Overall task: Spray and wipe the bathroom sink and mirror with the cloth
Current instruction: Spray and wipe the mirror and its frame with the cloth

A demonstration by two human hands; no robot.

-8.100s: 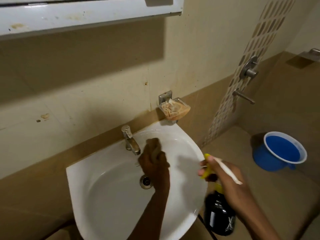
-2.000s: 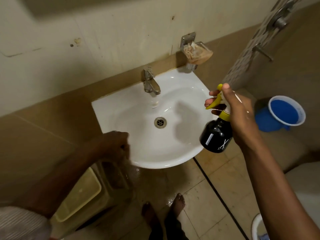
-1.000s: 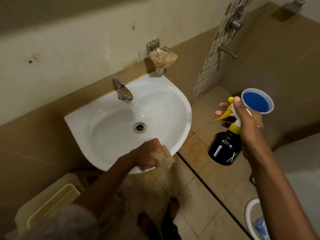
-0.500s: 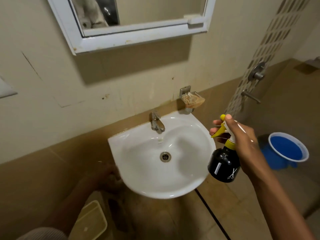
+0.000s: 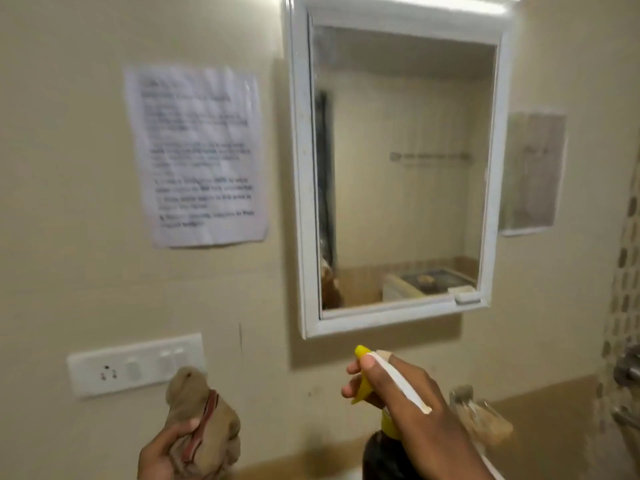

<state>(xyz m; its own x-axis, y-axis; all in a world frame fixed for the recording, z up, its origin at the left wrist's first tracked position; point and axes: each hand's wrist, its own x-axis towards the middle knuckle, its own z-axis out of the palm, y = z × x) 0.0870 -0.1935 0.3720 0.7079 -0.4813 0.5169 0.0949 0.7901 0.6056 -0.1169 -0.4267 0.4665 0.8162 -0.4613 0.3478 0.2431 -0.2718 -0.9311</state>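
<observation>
— What changed since half a second ago?
— Up went my view, off the sink and onto the mirror (image 5: 398,168), which now hangs straight ahead in its white frame. My left hand has come up from beside the sink too.

— Where's the cloth?
— Bunched in my left hand (image 5: 166,452), fingers curled round it; the cloth (image 5: 199,417) is tan with a reddish stripe, held low, just in front of the switch plate (image 5: 135,365).

— And the sprayer?
— My right hand (image 5: 408,407) grips the spray bottle (image 5: 377,455), fingers on the yellow trigger, nozzle up below the mirror's bottom edge.

— Anything else around?
— I see a printed paper notice (image 5: 197,157) stuck left of the mirror, blurred, and the soap dish (image 5: 485,420) behind my right wrist
</observation>
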